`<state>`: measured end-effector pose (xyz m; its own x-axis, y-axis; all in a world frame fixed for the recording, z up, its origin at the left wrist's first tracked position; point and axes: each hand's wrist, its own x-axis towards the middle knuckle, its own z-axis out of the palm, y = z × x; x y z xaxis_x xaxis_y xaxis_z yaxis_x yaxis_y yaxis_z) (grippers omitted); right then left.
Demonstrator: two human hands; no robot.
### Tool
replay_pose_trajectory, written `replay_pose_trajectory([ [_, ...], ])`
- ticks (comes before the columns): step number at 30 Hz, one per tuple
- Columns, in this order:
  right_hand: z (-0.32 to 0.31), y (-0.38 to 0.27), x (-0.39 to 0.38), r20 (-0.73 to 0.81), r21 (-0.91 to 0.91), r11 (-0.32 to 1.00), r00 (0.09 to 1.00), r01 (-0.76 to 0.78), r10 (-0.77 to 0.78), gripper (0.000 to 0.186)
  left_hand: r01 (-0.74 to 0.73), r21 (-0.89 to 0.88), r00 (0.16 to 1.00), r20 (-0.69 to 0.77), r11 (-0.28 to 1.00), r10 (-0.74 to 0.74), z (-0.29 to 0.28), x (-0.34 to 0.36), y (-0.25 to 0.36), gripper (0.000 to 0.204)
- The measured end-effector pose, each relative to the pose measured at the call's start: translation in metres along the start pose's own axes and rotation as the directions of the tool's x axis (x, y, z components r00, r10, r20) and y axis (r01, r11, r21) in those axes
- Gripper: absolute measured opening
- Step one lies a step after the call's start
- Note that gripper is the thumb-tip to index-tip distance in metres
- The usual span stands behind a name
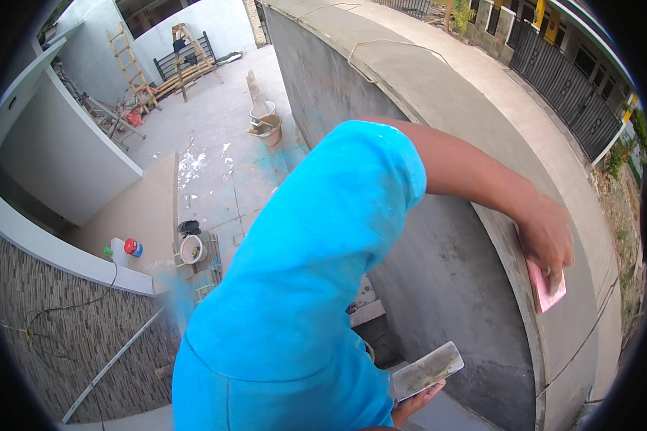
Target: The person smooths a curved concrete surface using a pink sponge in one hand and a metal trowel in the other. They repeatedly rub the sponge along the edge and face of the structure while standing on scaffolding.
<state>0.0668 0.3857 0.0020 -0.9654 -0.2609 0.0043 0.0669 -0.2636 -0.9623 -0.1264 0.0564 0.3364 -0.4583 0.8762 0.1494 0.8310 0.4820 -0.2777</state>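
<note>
My left arm, in a bright blue sleeve, bends across to the right over a grey plastered wall (453,280). On the wall's top surface my left hand (545,233) grips a flat pink float (546,291), fingers pressed down on it. Lower down, on the near side of the wall, my right hand (417,404) supports a pale trough-shaped tray (430,371) from below. Grey smears coat the tray's inside. My sleeve and shirt fill the middle of the view and hide part of the wall and the ground.
Two buckets (267,131) stand on the paved floor beyond my arm; another pale bucket (193,249) sits left of me. Far back are a bamboo ladder (126,61) and trestle (187,47). A thin wire (402,43) lies along the wall top. A black cord (86,305) trails at left.
</note>
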Motion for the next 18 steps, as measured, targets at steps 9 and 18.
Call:
replay_pose_trajectory([
  [9,0.004,0.019,0.025,0.04,-0.064,0.993,0.994,-0.098,0.101,0.043,0.27,0.001,0.962,-0.041,0.963,-0.27,0.017,-0.071,-0.018,0.036],
  [18,-0.014,0.034,0.037,0.071,-0.107,0.989,0.991,-0.101,0.109,0.041,0.047,-0.008,0.998,-0.05,0.999,-0.047,0.032,0.056,0.005,0.021],
])
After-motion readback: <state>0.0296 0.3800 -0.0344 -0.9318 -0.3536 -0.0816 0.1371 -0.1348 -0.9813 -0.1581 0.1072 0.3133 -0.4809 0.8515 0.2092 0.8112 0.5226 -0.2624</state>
